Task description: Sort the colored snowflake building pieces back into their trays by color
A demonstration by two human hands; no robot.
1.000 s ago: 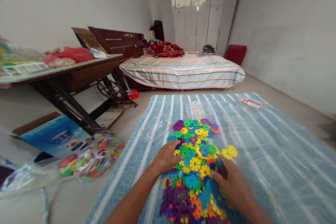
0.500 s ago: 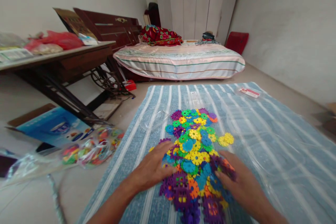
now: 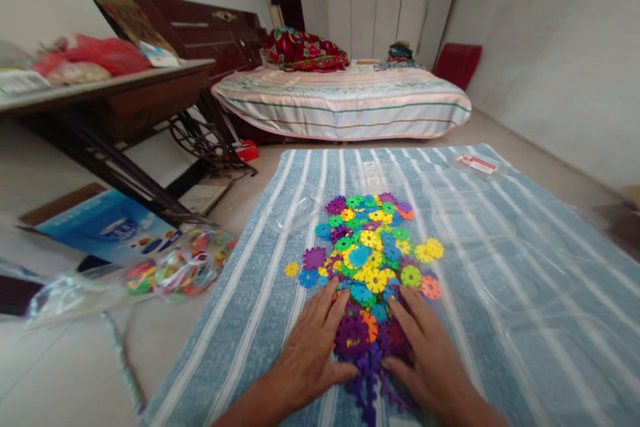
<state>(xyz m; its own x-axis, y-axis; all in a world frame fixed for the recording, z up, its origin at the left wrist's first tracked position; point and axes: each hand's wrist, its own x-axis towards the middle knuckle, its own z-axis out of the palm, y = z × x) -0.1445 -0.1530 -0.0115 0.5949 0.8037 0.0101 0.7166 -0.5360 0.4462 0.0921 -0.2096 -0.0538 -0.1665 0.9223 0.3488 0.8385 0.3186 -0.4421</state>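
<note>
Home bedroom: bed [image 3: 345,100], headboard [image 3: 193,30], and probably a wardrobe [image 3: 363,7].

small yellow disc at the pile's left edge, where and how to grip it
Probably pinch the yellow disc by its left rim, coming from the left: it seems flat on the striped cloth, with a blue disc close on its right.

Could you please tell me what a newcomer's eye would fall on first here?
Probably the pile of bright pieces on the striped blue cloth, with the left hand and right hand on either side of its near end. Farther back, the red flowered blanket on the bed would perhaps come next. On the floor at the left, a clear bag of colourful things may also stand out.
</note>
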